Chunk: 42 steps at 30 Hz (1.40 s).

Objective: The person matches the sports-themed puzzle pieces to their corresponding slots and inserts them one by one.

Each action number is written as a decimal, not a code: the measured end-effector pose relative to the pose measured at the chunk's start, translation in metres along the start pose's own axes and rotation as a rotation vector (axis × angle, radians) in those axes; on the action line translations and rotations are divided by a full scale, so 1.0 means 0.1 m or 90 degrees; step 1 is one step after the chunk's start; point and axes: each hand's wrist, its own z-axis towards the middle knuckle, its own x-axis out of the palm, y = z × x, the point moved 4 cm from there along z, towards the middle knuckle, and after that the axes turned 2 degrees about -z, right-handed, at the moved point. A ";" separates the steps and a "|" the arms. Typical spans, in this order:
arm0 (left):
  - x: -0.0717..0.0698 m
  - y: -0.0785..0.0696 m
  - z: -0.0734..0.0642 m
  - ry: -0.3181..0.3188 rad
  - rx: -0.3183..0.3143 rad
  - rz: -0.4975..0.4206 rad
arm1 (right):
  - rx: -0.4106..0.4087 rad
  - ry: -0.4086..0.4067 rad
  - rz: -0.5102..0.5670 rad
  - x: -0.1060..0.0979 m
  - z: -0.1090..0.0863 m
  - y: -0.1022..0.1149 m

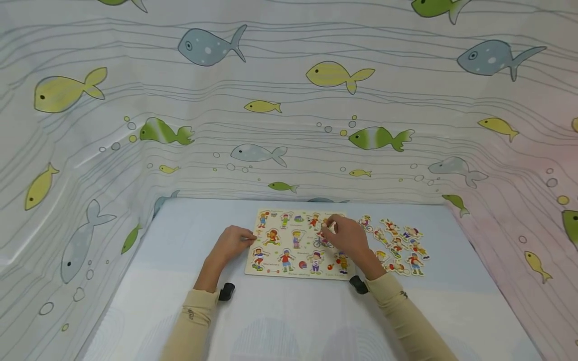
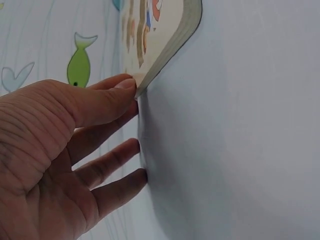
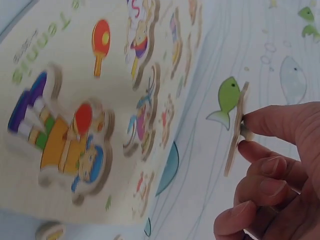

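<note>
A wooden puzzle board point(image 1: 275, 254) printed with children playing sports lies flat on the table. At its left edge my left hand point(image 1: 231, 244) pinches the rim between thumb and index finger; the left wrist view shows the other fingers spread on the tabletop. Over the board's right side, my right hand point(image 1: 348, 237) holds a thin wooden puzzle piece point(image 3: 236, 132) by the small knob on it, using thumb and fingertip. That piece appears edge-on and off the board in the right wrist view, so its picture is hidden. The other right-hand fingers curl inward.
Several loose figure pieces point(image 1: 397, 245) lie in a group right of the board, some overlapping. Pale blue tabletop point(image 1: 280, 321) stretches in front. Fish-patterned sheeting point(image 1: 289, 130) rises behind and on both sides. Each wrist wears a black camera point(image 1: 227, 291).
</note>
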 end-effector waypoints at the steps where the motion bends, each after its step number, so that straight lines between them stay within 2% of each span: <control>1: 0.00 0.00 0.00 0.001 -0.001 -0.003 | 0.004 0.005 0.004 0.03 0.01 0.01; 5: 0.00 -0.01 0.00 0.003 -0.002 -0.002 | 0.002 0.015 0.013 0.12 0.03 0.08; 13: -0.04 -0.01 -0.03 -0.002 -0.007 -0.001 | -0.039 0.022 0.032 0.29 0.12 0.20; 22: 0.02 -0.02 0.02 -0.006 0.002 -0.011 | -0.060 0.012 0.040 0.40 0.19 0.28; 28: 0.05 -0.03 0.01 -0.002 -0.006 -0.010 | -0.067 0.018 0.037 0.48 0.27 0.31; 37: 0.01 -0.01 -0.01 -0.006 -0.028 -0.012 | -0.118 0.002 0.067 0.59 0.43 0.43; 42: -0.01 0.00 -0.01 -0.004 -0.043 -0.011 | -0.133 0.017 0.056 0.69 0.52 0.49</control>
